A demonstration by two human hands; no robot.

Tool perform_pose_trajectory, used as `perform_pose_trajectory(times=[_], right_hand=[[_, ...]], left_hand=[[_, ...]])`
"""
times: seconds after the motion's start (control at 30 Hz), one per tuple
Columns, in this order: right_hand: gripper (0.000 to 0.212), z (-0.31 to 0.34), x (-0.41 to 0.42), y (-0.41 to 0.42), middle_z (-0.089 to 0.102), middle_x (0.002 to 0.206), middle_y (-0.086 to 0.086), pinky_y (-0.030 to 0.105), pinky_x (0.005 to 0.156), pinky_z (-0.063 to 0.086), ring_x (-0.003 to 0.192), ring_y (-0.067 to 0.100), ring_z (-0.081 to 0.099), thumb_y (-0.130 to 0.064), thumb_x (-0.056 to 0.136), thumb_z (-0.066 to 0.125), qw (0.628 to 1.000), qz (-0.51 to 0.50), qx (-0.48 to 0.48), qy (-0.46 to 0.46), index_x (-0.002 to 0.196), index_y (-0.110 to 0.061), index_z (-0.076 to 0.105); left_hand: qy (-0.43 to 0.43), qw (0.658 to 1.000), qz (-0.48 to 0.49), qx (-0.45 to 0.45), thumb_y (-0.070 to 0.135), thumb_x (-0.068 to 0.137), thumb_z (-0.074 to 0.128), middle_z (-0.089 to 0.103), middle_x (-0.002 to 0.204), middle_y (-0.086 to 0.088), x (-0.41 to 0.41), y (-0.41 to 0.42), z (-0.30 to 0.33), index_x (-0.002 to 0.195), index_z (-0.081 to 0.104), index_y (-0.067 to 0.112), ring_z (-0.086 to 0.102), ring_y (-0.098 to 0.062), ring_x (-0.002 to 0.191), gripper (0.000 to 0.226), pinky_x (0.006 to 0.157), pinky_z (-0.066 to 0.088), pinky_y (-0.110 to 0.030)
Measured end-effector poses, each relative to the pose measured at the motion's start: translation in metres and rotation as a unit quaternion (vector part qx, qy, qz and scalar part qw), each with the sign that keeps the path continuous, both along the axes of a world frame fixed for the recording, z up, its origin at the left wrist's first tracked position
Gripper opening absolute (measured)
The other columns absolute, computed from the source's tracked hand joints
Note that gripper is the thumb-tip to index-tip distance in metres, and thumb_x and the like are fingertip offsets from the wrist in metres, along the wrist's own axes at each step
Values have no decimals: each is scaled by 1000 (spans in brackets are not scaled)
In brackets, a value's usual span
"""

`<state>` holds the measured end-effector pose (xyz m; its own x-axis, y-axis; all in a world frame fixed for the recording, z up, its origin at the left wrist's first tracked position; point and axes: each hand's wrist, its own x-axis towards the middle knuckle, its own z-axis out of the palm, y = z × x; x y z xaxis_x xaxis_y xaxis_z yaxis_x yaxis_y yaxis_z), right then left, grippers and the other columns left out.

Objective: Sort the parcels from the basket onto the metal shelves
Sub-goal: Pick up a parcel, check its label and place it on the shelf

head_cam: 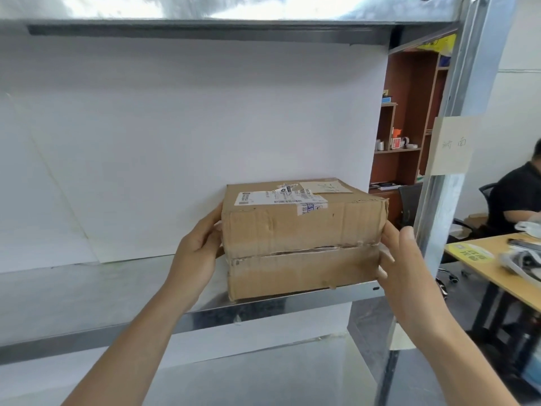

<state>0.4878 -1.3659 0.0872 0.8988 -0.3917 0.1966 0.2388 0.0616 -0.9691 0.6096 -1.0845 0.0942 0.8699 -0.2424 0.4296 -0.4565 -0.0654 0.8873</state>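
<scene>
A brown cardboard parcel (301,238) with white shipping labels on top rests on the middle metal shelf (87,291), near its right end. My left hand (199,247) presses against the parcel's left side. My right hand (401,256) grips its right side, thumb at the front corner. The box's front face is creased and split along a horizontal seam. No basket is in view.
The shelf's metal upright (448,142) stands just right of the parcel, with a paper note (452,145) stuck on it. An upper shelf (205,27) hangs overhead; a lower shelf (234,373) lies below. At right, a person sits at a wooden desk (486,271). A brown bookcase (409,118) stands behind.
</scene>
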Motion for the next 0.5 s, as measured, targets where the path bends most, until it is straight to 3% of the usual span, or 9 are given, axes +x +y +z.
perform_pose_trajectory(times=[0.03, 0.07, 0.17, 0.27, 0.33, 0.4, 0.5], right_hand=[[51, -1, -1, -7, 35, 167, 14, 43, 123, 26, 154, 31, 31, -20, 114, 12, 1000, 1, -11, 20, 161, -11, 30], [52, -6, -4, -8, 33, 168, 13, 43, 124, 24, 155, 31, 30, -21, 114, 10, 999, -4, -35, 22, 162, -12, 27], [61, -18, -14, 9, 44, 161, -10, 47, 126, 22, 149, 16, 35, -71, 100, 14, 998, -31, -51, 15, 153, -54, 38], [76, -37, -14, 6, 45, 161, -15, 52, 128, 18, 153, 14, 32, -93, 80, 19, 997, -61, -45, 2, 147, -63, 39], [91, -40, -4, 0, 42, 163, -10, 50, 127, 20, 153, 16, 34, -98, 76, 24, 997, -74, -36, 15, 153, -52, 38], [93, -41, -1, -5, 46, 161, 0, 44, 121, 28, 144, 19, 45, -90, 80, 29, 994, -108, -27, 12, 154, -36, 43], [70, -38, -5, -4, 49, 158, -14, 45, 126, 21, 147, 8, 39, -83, 92, 20, 995, -77, -55, 20, 150, -52, 43]], left_hand=[[14, 1000, -14, -5, 4, 107, 37, 75, 110, 30, -1, -2, 0, 142, 59, 31, 69, 9, 101, 50, 79, 57, -15], [29, 999, -30, -8, 4, 107, 35, 75, 113, 28, -2, -4, 0, 143, 59, 31, 69, 7, 103, 51, 80, 57, -17], [65, 995, -77, -24, 6, 106, 35, 73, 126, 21, -5, -8, -3, 146, 55, 33, 67, 1, 114, 53, 98, 53, -35], [83, 988, -124, -35, 17, 107, 37, 64, 141, 19, -7, -12, -7, 148, 50, 42, 59, -4, 129, 50, 110, 45, -47], [85, 985, -149, -39, 25, 107, 39, 60, 145, 20, -10, -13, -8, 148, 48, 45, 54, -3, 134, 47, 112, 43, -48], [86, 982, -164, -39, 35, 101, 43, 60, 145, 21, -13, -15, -8, 146, 50, 47, 53, -1, 134, 47, 112, 43, -46], [91, 980, -174, -41, 42, 93, 45, 62, 142, 24, -18, -16, -7, 140, 53, 49, 54, 2, 132, 48, 112, 42, -44]])
